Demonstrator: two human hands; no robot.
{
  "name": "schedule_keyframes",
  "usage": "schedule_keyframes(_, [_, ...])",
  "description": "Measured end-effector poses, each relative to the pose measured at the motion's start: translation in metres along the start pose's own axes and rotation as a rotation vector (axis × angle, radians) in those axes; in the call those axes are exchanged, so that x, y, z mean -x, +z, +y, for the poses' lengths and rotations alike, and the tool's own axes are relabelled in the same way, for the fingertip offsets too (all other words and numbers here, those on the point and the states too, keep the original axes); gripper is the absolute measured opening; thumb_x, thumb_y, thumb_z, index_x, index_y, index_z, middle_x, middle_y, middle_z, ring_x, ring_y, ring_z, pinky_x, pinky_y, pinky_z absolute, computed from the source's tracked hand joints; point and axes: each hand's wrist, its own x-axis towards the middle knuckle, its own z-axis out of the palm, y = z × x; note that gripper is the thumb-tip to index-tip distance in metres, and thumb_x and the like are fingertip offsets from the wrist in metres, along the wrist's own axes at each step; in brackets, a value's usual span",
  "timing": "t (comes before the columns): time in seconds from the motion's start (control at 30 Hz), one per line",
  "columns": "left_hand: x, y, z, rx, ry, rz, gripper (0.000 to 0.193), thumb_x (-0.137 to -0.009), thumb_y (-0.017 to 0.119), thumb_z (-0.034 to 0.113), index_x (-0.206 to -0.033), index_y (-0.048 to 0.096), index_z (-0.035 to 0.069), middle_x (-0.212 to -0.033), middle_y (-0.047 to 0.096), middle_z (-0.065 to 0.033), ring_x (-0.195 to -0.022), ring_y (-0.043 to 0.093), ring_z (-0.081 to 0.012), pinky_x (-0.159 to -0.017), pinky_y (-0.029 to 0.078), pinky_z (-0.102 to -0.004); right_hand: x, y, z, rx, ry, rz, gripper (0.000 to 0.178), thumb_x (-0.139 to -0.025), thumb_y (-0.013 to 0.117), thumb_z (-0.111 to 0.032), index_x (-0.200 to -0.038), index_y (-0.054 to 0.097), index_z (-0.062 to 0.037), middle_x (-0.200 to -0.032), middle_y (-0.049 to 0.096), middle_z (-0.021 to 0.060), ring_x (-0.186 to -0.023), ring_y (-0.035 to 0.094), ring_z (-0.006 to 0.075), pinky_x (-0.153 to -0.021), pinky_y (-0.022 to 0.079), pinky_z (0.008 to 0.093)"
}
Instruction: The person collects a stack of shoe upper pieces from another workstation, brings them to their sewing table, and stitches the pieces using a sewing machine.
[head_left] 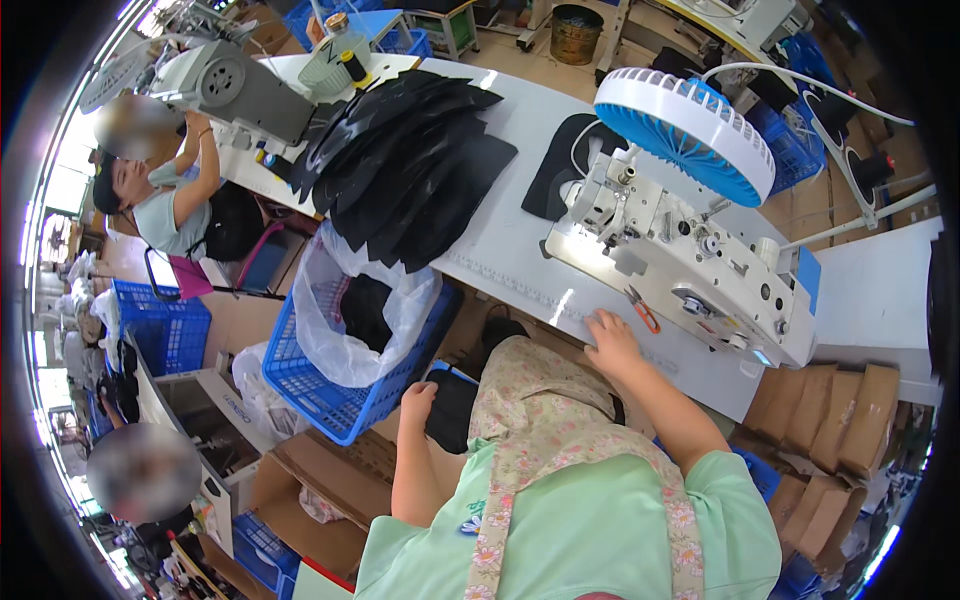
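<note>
A long white table [520, 255] runs across the view in front of the person, its near edge close to the body. On its right part stands a white sewing machine [700, 265], its lamp lighting the tabletop under the needle end. To the left, a broad, overlapping pile of black pieces [410, 165] covers much of the table and reaches its near edge. Below that edge, left of the person, sits a blue basket [335, 415] lined with a clear plastic bag [318, 325]; something black [366, 312] shows inside the bag. A white and blue fan [690, 135] stands over the machine, its head tilted. One flat black piece [560, 170] lies apart from the pile, just beside the needle end and partly hidden by the machine.

The left hand [416, 403] is low, between the basket and the person's lap, next to a dark item [453, 408]; its fingers are curled, and whether its grip holds anything cannot be told. The right hand [612, 342] rests at the table's near edge, grip loose, fingers spread. Just beside it lie small orange-handled snips [643, 310], untouched.
</note>
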Motion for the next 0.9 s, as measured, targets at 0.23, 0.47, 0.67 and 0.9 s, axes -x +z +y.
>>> schedule_keyframes(0.23, [-0.067, 0.039, 0.149, -0.246, 0.418, -0.245, 0.032, -0.083, 0.064, 0.027, -0.1, 0.069, -0.001, -0.093, 0.07, -0.012, -0.089, 0.065, -0.0206, -0.079, 0.049, -0.0326, 0.0, 0.008, -0.003, 0.004, 0.06, 0.105, 0.059, -0.07, 0.069, -0.019, -0.124, 0.052, -0.0061, -0.136, 0.044, 0.0184, -0.126, 0.041, 0.0363, -0.099, 0.039, 0.0475])
schedule_keyframes(0.47, [-0.119, 0.09, 0.234, -0.682, 0.536, -0.627, 0.034, -0.08, 0.06, 0.032, -0.078, 0.067, -0.001, -0.071, 0.066, -0.012, -0.071, 0.063, -0.0207, -0.067, 0.048, -0.0343, -0.003, 0.017, -0.021, -0.046, 0.283, 0.133, 0.055, -0.069, 0.068, -0.018, -0.12, 0.053, -0.006, -0.137, 0.044, 0.0188, -0.128, 0.04, 0.0368, -0.097, 0.042, 0.049])
schedule_keyframes(0.67, [-0.142, 0.105, 0.257, -0.723, 0.209, -0.828, 0.029, -0.083, 0.059, 0.03, -0.085, 0.068, 0.002, -0.076, 0.068, -0.0083, -0.067, 0.065, -0.0167, -0.061, 0.051, -0.0293, -0.004, 0.033, -0.035, -0.123, 0.428, 0.156, 0.057, -0.069, 0.068, -0.017, -0.122, 0.051, -0.0054, -0.142, 0.039, 0.0164, -0.134, 0.034, 0.0362, -0.101, 0.039, 0.0509])
schedule_keyframes(0.9, [-0.147, 0.106, 0.279, -0.739, 0.001, -0.888, 0.028, -0.083, 0.059, 0.028, -0.089, 0.068, 0.002, -0.085, 0.07, -0.0103, -0.071, 0.068, -0.0198, -0.067, 0.054, -0.0303, -0.009, 0.05, -0.043, -0.19, 0.453, 0.246, 0.06, -0.069, 0.067, -0.016, -0.124, 0.048, -0.0062, -0.147, 0.033, 0.0147, -0.138, 0.028, 0.0344, -0.107, 0.032, 0.0524])
